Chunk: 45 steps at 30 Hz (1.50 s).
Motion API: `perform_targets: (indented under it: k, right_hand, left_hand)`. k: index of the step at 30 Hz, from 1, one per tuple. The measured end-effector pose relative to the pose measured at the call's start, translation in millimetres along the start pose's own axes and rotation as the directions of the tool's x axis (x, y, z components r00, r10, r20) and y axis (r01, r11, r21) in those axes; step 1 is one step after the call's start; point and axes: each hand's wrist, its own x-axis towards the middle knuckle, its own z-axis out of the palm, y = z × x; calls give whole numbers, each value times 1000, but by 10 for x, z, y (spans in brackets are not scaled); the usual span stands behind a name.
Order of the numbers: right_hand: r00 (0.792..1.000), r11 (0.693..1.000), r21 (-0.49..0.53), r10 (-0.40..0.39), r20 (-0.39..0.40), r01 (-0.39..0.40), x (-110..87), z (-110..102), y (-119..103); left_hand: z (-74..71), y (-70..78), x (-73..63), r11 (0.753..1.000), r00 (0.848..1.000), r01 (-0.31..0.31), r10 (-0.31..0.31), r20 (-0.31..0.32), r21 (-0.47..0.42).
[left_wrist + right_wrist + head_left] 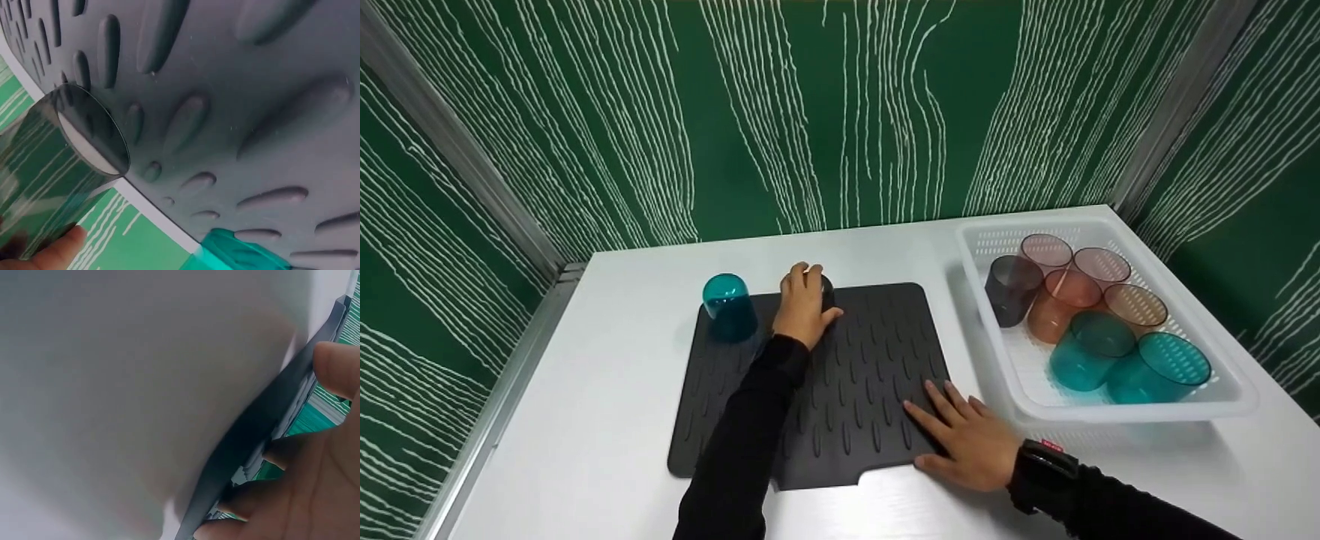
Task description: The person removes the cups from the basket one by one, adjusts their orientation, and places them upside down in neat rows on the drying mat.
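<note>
A smoky grey see-through tumbler (62, 163) is gripped by my left hand (802, 307), its rim facing down at the far edge of the black ridged drying mat (877, 345). In the head view that hand mostly hides the tumbler. To its left, a teal tumbler (727, 307) stands upside down on the mat's far left corner. My right hand (971, 442) lies with spread fingers on the mat's near right edge; in the right wrist view its fingertips (334, 363) are along that edge.
A white plastic basket (1012, 394) at the right holds several upright tumblers in pink, orange, grey and teal (1091, 352). All of this is on a white table (585, 360). Green walls (877, 112) with white wavy lines enclose the back and sides.
</note>
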Motion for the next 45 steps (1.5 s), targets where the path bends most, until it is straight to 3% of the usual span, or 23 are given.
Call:
perform_targets:
  k: [6,13,25,29,34,38,42,45]
  right_hand:
    - [1000,1000,-2,-5,-5,5,-8,-5,-28]
    - [1000,1000,3,-8,-10,8,-28,-27,-48]
    - [1000,1000,16,-1,2,1,-39,-29,-58]
    - [1000,1000,7,-4,-18,4,-42,-66,-79]
    - [992,998,-47,-41,-116,36,-46,-94,-180]
    - [970,988,-141,-96,-222,65,-54,-127,-269]
    - [908,967,-246,-156,-390,60,-58,-219,-325]
    - [857,964,-263,-172,-486,44,-77,-366,-360]
  left_hand:
    - [19,15,-11,998,997,60,-59,-54,5]
    - [13,16,-29,995,998,69,-68,-6,71]
    - [-14,-69,-27,987,988,94,-76,138,-130]
    - [-43,6,-53,992,986,93,-79,147,-91]
    - [-75,204,-92,995,990,76,-66,127,-70]
    - [-102,373,-98,989,992,61,-46,115,-133]
    - [-140,531,-137,972,991,42,-11,136,-232]
    - [-158,637,-186,958,987,32,15,162,-284]
